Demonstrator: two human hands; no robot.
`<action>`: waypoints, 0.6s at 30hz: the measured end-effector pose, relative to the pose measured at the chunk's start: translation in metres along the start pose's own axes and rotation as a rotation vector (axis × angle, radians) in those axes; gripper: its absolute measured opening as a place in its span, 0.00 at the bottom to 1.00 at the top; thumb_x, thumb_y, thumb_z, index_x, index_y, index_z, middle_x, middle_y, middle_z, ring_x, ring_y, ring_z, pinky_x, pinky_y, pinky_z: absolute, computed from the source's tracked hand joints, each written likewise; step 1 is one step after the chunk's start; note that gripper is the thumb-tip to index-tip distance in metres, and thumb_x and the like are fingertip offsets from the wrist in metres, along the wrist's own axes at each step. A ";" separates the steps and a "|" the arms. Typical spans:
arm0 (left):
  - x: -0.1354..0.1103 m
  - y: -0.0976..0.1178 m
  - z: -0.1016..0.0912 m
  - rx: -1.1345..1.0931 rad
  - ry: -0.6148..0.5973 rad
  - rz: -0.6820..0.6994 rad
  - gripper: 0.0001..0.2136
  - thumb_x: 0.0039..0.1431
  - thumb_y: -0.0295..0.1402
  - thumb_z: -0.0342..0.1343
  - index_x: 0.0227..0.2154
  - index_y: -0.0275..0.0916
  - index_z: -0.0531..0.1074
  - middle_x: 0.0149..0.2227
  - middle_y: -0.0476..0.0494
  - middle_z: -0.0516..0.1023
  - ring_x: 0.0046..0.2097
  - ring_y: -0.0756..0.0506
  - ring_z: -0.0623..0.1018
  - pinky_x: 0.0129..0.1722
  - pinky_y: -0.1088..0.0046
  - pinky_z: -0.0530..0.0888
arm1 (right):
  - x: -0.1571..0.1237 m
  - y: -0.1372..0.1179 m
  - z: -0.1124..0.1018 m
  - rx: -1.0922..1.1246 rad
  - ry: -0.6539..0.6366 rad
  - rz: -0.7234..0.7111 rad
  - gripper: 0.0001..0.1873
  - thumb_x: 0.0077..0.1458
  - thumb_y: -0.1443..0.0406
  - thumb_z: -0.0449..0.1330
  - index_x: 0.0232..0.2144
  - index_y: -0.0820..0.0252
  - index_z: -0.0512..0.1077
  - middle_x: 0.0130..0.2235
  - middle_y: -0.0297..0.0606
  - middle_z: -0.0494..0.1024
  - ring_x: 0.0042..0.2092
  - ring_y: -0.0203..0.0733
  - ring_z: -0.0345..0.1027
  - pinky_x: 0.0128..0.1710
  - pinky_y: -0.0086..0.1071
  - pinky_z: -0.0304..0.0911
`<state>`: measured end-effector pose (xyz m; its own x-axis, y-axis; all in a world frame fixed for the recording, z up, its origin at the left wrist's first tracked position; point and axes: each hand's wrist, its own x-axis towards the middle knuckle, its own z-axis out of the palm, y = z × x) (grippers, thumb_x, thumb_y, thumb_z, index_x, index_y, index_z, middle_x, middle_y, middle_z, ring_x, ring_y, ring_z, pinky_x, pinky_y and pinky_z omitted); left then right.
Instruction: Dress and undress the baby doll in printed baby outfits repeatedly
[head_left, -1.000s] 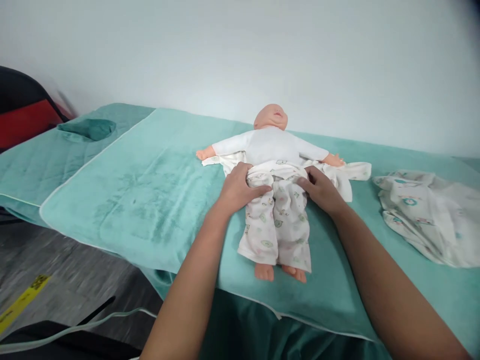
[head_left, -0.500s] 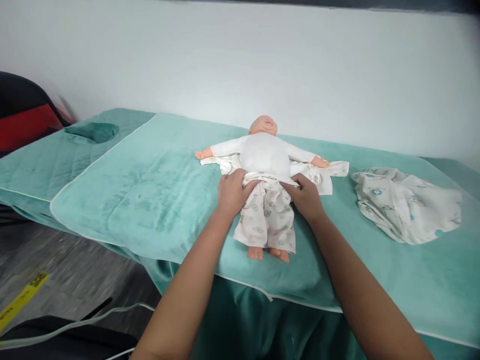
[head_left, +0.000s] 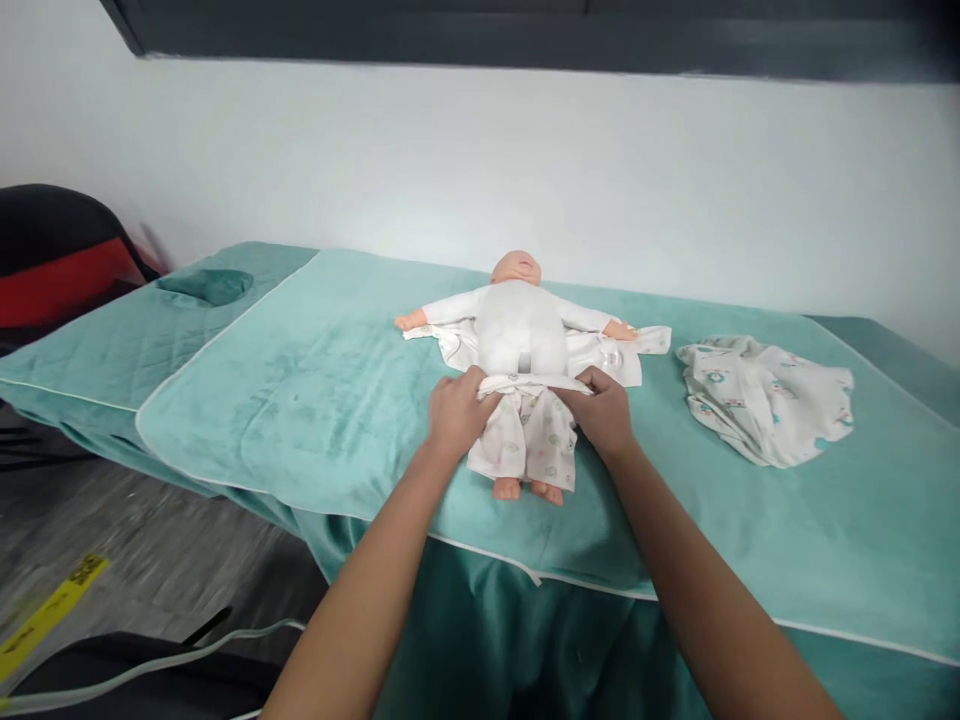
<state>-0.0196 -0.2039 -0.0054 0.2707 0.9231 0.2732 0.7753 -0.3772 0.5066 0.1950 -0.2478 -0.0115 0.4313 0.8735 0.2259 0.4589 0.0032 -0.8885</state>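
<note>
A baby doll (head_left: 523, 325) with a white cloth body lies on its back, arms spread, head toward the wall. Printed white baby pants (head_left: 523, 437) cover its legs, with the feet showing below the hems. My left hand (head_left: 459, 408) grips the waistband at one side, thumb toward the middle. At the other side, my right hand (head_left: 602, 408) pinches the same waistband. A small grey patch shows on the doll's belly just above the band. Beneath the doll, a white baby shirt (head_left: 611, 358) is spread out, its sleeves reaching past both sides.
A crumpled printed cloth (head_left: 769, 400) lies to the right on the green bed cover (head_left: 315, 400). The bed has a face hole (head_left: 206, 287) at its left end. A red and black chair (head_left: 67, 260) stands beyond; a pale cable (head_left: 172, 660) runs at lower left.
The waistband has come down slightly and is pulled straighter between my hands, baring the grey patch on the belly. My view has tilted up, showing more of the wall.
</note>
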 end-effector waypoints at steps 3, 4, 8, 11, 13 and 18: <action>-0.006 -0.003 -0.013 -0.176 -0.117 -0.017 0.14 0.61 0.46 0.56 0.40 0.41 0.70 0.37 0.47 0.76 0.40 0.42 0.75 0.40 0.68 0.69 | -0.009 -0.003 -0.007 -0.036 -0.133 -0.010 0.18 0.47 0.51 0.66 0.26 0.57 0.66 0.25 0.27 0.68 0.30 0.37 0.61 0.31 0.30 0.57; -0.008 -0.005 -0.019 -0.237 -0.165 0.029 0.16 0.59 0.47 0.58 0.43 0.41 0.70 0.40 0.46 0.76 0.42 0.42 0.75 0.42 0.68 0.69 | -0.013 -0.003 -0.011 -0.054 -0.199 -0.030 0.18 0.49 0.50 0.65 0.30 0.57 0.68 0.29 0.29 0.71 0.32 0.39 0.64 0.34 0.31 0.59; -0.020 -0.008 -0.036 -0.279 -0.292 0.223 0.29 0.47 0.45 0.68 0.50 0.40 0.68 0.50 0.41 0.71 0.52 0.40 0.71 0.50 0.64 0.70 | -0.032 -0.004 -0.023 -0.122 -0.424 -0.098 0.21 0.49 0.49 0.65 0.38 0.57 0.72 0.35 0.33 0.75 0.36 0.42 0.66 0.35 0.32 0.59; -0.027 0.000 -0.040 -0.157 -0.273 0.301 0.19 0.52 0.41 0.66 0.45 0.41 0.72 0.48 0.43 0.73 0.51 0.39 0.71 0.52 0.63 0.69 | -0.040 -0.004 -0.020 -0.099 -0.394 -0.045 0.18 0.48 0.50 0.65 0.28 0.58 0.70 0.27 0.29 0.71 0.31 0.39 0.62 0.32 0.31 0.56; -0.031 0.008 -0.042 -0.086 -0.253 0.289 0.12 0.55 0.40 0.63 0.39 0.40 0.74 0.44 0.43 0.76 0.50 0.39 0.72 0.51 0.63 0.69 | -0.042 -0.005 -0.015 -0.020 -0.287 0.014 0.18 0.49 0.51 0.63 0.24 0.57 0.65 0.23 0.27 0.66 0.29 0.37 0.59 0.30 0.30 0.54; -0.051 0.011 -0.056 -0.078 -0.277 0.165 0.14 0.59 0.37 0.58 0.48 0.41 0.72 0.47 0.42 0.76 0.50 0.40 0.75 0.50 0.64 0.71 | -0.048 -0.009 -0.023 0.047 -0.308 0.027 0.17 0.49 0.52 0.62 0.27 0.57 0.64 0.25 0.27 0.66 0.29 0.37 0.61 0.30 0.30 0.57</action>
<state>-0.0568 -0.2596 0.0319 0.5421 0.8304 0.1289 0.6652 -0.5178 0.5379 0.1879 -0.3009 -0.0050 0.1836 0.9800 0.0771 0.4110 -0.0053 -0.9116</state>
